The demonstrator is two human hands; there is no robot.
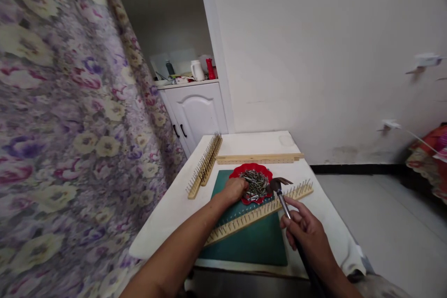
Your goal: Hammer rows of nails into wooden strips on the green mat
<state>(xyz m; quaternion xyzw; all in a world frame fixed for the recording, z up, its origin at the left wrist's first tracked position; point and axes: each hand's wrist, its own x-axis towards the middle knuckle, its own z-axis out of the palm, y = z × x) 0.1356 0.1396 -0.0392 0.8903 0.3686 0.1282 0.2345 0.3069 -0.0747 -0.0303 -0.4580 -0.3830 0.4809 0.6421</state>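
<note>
My left hand (236, 189) reaches over the rim of a red scalloped dish (245, 167). Its fingers are closed at the heap of nails (257, 186); whatever they grip is hidden. In my right hand (304, 226) is a claw hammer (284, 205), held by the handle with its head raised beside the dish. Below both hands a wooden strip (246, 219) runs diagonally across a green cutting mat (251, 244), with a row of nails standing up along it.
Two more nail-studded strips (206, 163) lie at the table's left. Plain wooden strips (258, 158) lie behind the dish on the white table (164, 223). A floral curtain (87, 125) hangs at left; a white cabinet (200, 111) and wall are behind.
</note>
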